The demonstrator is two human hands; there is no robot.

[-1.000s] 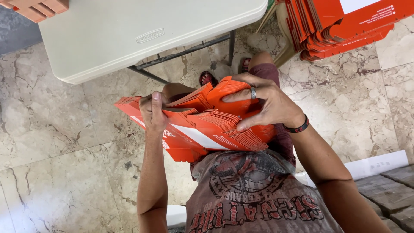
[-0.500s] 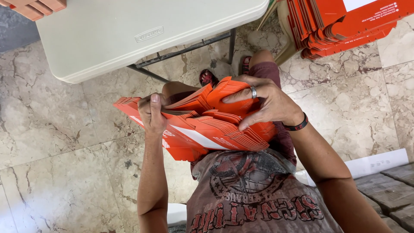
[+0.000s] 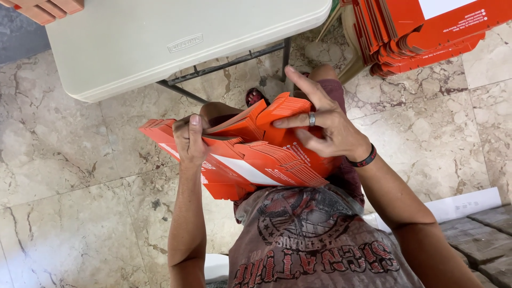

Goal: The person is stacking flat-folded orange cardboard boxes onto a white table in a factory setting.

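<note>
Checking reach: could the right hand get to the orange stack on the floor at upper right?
Probably yes: the right hand lies nearest that stack, with only bare floor between, though it's busy on the flat boxes.

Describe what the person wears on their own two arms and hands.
Both forearms are bare, with no sleeves reaching them and no gloves. The right hand has a silver-coloured ring on one finger, and a dark wristband with small red marks circles the right wrist. The left hand shows no ring, watch or band.
</note>
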